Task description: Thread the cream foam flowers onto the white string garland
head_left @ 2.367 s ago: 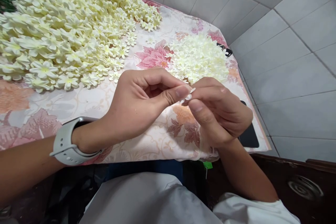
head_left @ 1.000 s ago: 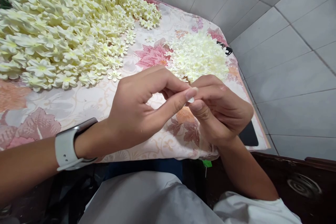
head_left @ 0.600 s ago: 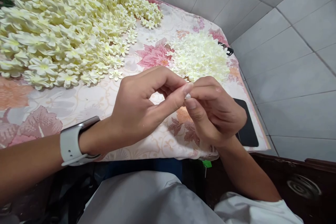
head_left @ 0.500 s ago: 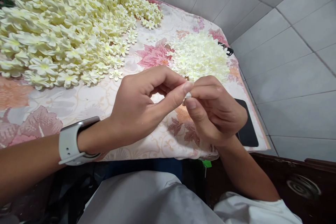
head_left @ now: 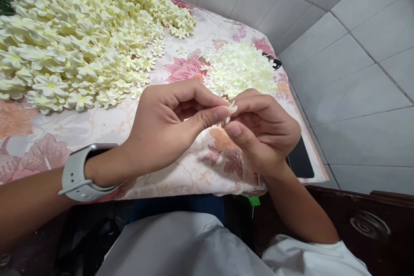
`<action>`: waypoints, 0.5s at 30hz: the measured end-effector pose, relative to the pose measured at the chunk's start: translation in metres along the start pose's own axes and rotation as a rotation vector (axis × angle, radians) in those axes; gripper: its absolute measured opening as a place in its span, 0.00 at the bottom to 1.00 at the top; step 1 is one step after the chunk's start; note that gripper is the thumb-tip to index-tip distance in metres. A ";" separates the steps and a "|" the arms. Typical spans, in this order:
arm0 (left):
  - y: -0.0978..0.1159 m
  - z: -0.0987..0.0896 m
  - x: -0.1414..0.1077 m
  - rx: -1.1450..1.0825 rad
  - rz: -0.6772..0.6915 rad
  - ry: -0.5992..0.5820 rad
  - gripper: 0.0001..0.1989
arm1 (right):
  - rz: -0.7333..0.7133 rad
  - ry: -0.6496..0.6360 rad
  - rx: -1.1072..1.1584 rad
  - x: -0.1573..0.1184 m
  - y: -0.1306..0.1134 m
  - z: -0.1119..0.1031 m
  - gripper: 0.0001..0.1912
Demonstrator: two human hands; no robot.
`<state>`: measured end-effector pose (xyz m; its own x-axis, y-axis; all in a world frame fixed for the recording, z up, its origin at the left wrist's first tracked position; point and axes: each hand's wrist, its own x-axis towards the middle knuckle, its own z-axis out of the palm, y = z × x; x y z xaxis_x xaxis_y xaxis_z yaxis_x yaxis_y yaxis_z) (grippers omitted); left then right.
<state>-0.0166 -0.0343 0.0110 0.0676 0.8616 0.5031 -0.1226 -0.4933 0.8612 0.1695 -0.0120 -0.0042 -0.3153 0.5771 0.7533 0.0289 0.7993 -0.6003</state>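
A small white artificial-looking flower (head_left: 232,107) is pinched between the thumb and index finger of my left hand (head_left: 174,123), which wears a watch with a pale band (head_left: 76,174). My right hand (head_left: 267,131) meets it from the other side, its index fingertip and thumb closed around the flower's edge. The fingertips partly hide the flower. Just beyond my hands lies a small pile of white flowers (head_left: 241,69). A much larger heap of creamy yellow-white flowers (head_left: 80,39) covers the left back of the table.
A floral cloth (head_left: 181,177) covers the table. Partly behind my right wrist lies a flat black object (head_left: 300,159). Another black item (head_left: 274,62) sits beyond the small pile. Grey tiled walls (head_left: 349,82) border the back and right. Dark wooden furniture (head_left: 349,207) stands at lower right.
The flower's petals show more openly between my fingertips than before. My right thumb and index finger have parted slightly. The whole view has shifted a little.
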 end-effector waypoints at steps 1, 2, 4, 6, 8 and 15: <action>0.000 0.000 0.000 0.006 0.000 0.006 0.09 | -0.015 0.009 -0.018 0.000 0.001 0.000 0.04; 0.000 0.000 0.001 0.010 0.004 0.012 0.09 | -0.023 0.014 -0.033 0.000 0.001 0.000 0.03; 0.000 -0.001 0.000 0.016 0.020 0.009 0.09 | -0.032 0.013 -0.044 0.000 0.001 0.000 0.02; -0.001 -0.001 -0.001 0.016 0.054 -0.003 0.09 | -0.047 0.011 -0.035 0.000 0.001 0.000 0.04; -0.003 0.000 -0.002 0.028 0.078 -0.009 0.09 | -0.077 0.017 -0.023 0.000 0.002 0.000 0.05; -0.008 0.002 -0.007 0.102 0.081 -0.008 0.11 | -0.075 0.017 -0.030 -0.002 0.002 0.001 0.08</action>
<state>-0.0146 -0.0371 0.0007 0.0693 0.8179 0.5712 -0.0269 -0.5708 0.8206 0.1689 -0.0121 -0.0074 -0.3015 0.5180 0.8005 0.0338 0.8448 -0.5340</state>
